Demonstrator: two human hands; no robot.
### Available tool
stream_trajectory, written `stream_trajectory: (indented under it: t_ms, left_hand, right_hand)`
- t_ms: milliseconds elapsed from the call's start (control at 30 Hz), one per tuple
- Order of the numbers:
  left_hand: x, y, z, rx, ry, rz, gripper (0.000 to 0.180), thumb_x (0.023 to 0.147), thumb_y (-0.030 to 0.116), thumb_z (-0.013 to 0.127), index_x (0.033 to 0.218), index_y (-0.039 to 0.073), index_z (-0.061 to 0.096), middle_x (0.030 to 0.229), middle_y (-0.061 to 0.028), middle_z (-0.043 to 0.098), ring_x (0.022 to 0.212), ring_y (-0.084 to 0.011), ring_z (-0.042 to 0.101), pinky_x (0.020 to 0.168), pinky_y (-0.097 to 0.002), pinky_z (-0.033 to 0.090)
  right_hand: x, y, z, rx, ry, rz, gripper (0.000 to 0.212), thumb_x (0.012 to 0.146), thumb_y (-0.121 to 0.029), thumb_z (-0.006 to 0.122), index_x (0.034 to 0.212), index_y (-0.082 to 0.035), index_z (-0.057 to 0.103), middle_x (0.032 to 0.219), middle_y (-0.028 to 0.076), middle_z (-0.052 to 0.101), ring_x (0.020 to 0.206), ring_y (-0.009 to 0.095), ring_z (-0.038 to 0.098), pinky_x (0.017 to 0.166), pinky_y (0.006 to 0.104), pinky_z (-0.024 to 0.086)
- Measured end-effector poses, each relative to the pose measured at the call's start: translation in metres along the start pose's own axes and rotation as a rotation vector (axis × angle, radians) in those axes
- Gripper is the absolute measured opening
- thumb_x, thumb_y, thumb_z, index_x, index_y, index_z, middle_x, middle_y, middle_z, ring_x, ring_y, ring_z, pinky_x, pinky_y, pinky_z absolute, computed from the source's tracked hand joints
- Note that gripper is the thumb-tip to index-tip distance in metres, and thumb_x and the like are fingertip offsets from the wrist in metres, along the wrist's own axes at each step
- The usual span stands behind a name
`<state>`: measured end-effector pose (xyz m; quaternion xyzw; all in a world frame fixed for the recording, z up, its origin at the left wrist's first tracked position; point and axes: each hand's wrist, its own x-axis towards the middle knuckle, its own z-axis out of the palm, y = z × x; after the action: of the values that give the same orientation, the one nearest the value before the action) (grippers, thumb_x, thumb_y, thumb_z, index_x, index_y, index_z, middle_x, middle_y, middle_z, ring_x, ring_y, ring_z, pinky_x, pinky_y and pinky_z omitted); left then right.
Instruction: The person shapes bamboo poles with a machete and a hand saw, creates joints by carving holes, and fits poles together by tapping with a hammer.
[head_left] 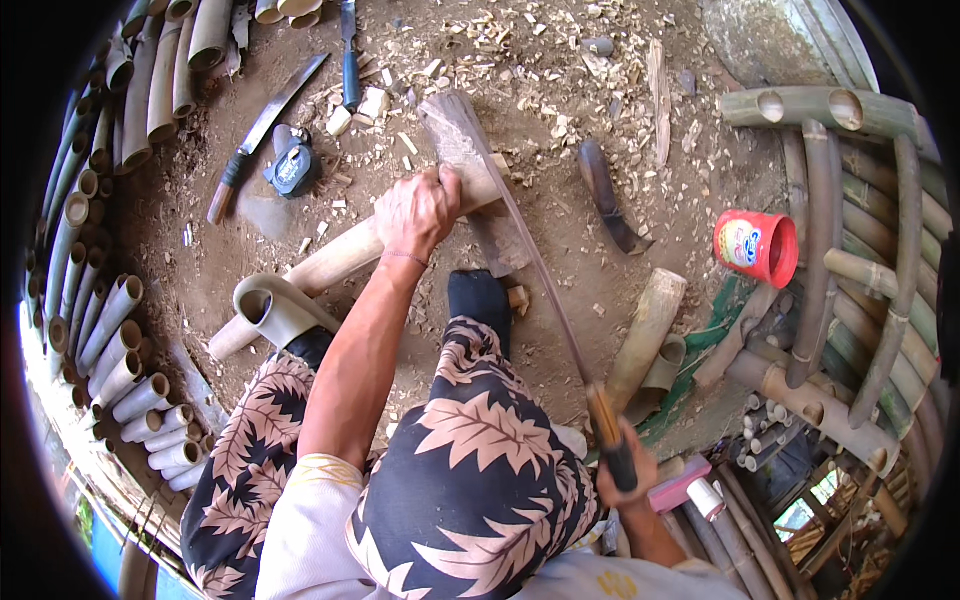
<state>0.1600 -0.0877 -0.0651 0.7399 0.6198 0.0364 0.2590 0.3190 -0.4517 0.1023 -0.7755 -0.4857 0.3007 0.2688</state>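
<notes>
My left hand is closed around a pale bamboo pole, near its right end. That end lies across a flat wooden block, and the pole slants down to the left, passing beneath a grey slipper on my left foot. My right hand grips the black-wrapped, partly wooden handle of a long thin-bladed tool. Its blade appears nearly edge-on, so I cannot tell whether it is a saw or a machete. The blade reaches up past the pole's right end; whether they touch is unclear. My right foot, in a black sock, is beside the block.
A machete, another black-handled blade and a dark tape measure lie ahead left. A curved knife and red tub are to the right. Bamboo tubes line the left; a bamboo rack stands right. Wood chips litter the ground.
</notes>
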Motion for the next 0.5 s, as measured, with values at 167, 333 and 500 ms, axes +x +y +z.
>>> stream_trajectory:
  t_ms: [167,333,500]
  left_hand:
    - [-0.006,0.014,0.004,0.007,0.038,0.055,0.048,0.096,0.042,0.041,0.082,0.006,0.069,0.075,-0.0260,0.067,0.071,-0.0418,0.068,0.070,-0.0497,0.054]
    - [0.001,0.010,0.002,0.022,-0.003,0.043,0.045,0.096,0.044,0.047,0.082,0.007,0.068,0.074,-0.0222,0.068,0.069,-0.0396,0.068,0.066,-0.0493,0.054]
    - [-0.010,-0.028,0.001,0.071,0.027,0.518,0.069,0.085,0.061,0.060,0.125,0.007,0.050,0.102,-0.0191,0.064,0.086,-0.0358,0.068,0.066,-0.0475,0.054]
  right_hand:
    - [0.159,-0.002,0.073,0.240,0.169,-0.203,0.058,0.074,-0.001,0.064,0.130,0.009,0.055,0.085,0.016,0.069,0.065,0.016,0.067,0.061,0.0284,0.053]
    - [0.179,-0.045,0.055,0.348,0.179,-0.154,0.057,0.077,-0.001,0.065,0.132,0.008,0.056,0.085,0.011,0.067,0.071,0.013,0.064,0.066,0.0285,0.053]
    - [0.157,-0.072,-0.016,0.533,0.335,-0.240,0.061,0.081,-0.003,0.057,0.138,0.013,0.043,0.084,0.010,0.065,0.062,0.012,0.060,0.057,0.0239,0.050]
